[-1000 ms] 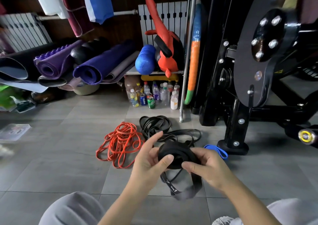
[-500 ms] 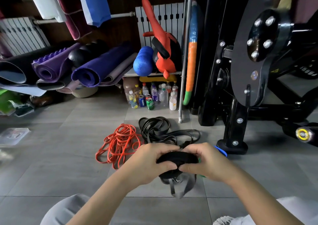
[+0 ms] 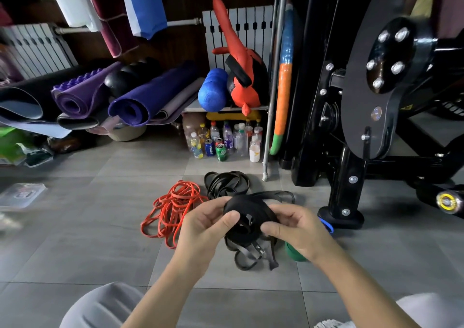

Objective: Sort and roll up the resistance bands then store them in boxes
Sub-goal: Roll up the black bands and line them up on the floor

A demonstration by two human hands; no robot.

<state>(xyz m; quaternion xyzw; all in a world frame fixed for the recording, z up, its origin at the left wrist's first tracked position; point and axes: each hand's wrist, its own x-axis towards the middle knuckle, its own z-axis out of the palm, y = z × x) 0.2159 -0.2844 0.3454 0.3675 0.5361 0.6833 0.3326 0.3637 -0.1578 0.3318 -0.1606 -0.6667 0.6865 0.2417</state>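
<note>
A wide black resistance band (image 3: 247, 213), partly wound into a coil, is held above the floor between both hands. My left hand (image 3: 203, 227) grips its left side with the thumb on the coil's front. My right hand (image 3: 298, 229) grips the right side, thumb against the coil. Loose loops of the band (image 3: 248, 255) hang below onto the tiles. On the floor behind lie a tangle of orange bands (image 3: 173, 207) and a pile of thin black bands (image 3: 227, 183). A blue band (image 3: 327, 226) and a green band (image 3: 293, 253) peek out beside my right hand.
A black exercise machine (image 3: 351, 152) stands at the right, its foot close to the blue band. Bottles and cans (image 3: 223, 141) stand under a low shelf ahead. Rolled mats (image 3: 140, 99) lie at the back left. A clear plastic lid (image 3: 21, 195) lies at the far left.
Both hands have kept turning the black coil: it was first face-on, then squeezed under curled fingers, and now sits slightly higher with the coil face showing again and more slack gathered below.
</note>
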